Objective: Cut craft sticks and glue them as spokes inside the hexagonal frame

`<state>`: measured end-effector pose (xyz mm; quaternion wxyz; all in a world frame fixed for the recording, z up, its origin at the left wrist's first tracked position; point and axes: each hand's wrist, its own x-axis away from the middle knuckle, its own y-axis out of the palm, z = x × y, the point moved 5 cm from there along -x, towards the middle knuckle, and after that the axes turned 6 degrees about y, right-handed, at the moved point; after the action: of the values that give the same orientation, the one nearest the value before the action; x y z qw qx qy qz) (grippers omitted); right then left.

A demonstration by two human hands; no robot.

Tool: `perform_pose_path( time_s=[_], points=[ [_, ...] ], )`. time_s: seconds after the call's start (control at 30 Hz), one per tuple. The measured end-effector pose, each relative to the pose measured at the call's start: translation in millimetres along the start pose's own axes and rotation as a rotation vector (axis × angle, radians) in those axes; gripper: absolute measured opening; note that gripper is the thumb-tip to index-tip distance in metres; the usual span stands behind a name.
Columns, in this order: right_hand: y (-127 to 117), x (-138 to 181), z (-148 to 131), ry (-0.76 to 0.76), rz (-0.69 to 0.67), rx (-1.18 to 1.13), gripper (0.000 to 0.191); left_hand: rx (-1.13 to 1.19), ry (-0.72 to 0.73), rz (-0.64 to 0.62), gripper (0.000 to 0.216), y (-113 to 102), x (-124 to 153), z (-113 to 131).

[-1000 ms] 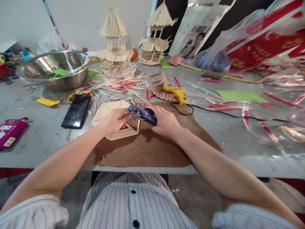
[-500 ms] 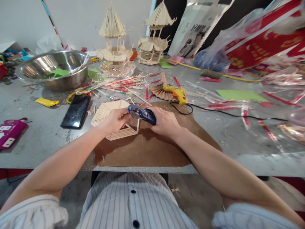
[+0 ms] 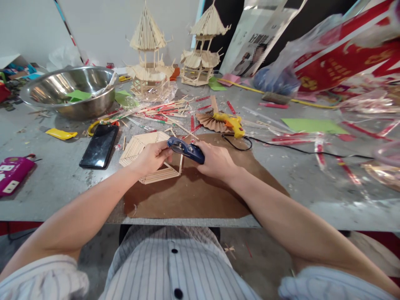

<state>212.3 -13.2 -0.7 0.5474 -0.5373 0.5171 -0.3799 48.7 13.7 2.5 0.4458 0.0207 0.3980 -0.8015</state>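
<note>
My right hand (image 3: 218,160) is wrapped round the handles of a blue hand cutter (image 3: 194,152), whose head points left. At that head, the fingers of my left hand (image 3: 152,157) are pinched together; whatever lies between them is too small to make out. Below both hands is a flat, many-sided panel of thin wooden sticks (image 3: 161,175), built in rows around an open middle. My left hand covers part of this panel. It rests on a brown sheet (image 3: 187,200) at the table's front edge.
Left of the panel lie a black phone (image 3: 99,146), a yellow cutter knife (image 3: 61,133) and a steel bowl (image 3: 93,106). Behind are two stick pagodas (image 3: 148,39), loose sticks (image 3: 168,109) and a yellow glue gun (image 3: 229,121) with its black cord trailing right.
The cutter's handles look squeezed closer together in my right hand. My left hand has barely moved, and the stick panel lies as before.
</note>
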Motion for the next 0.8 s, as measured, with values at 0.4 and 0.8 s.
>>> perform_pose_path(
  time_s=[0.4,0.8],
  points=[
    [1,0,1,0.019,0.003,0.011,0.04,-0.042,0.011,0.013,0.019,-1,0,0],
    [-3,-5,10,0.171,0.094,-0.042,0.04,0.099,-0.088,-0.073,0.02,1,0,6]
  ],
)
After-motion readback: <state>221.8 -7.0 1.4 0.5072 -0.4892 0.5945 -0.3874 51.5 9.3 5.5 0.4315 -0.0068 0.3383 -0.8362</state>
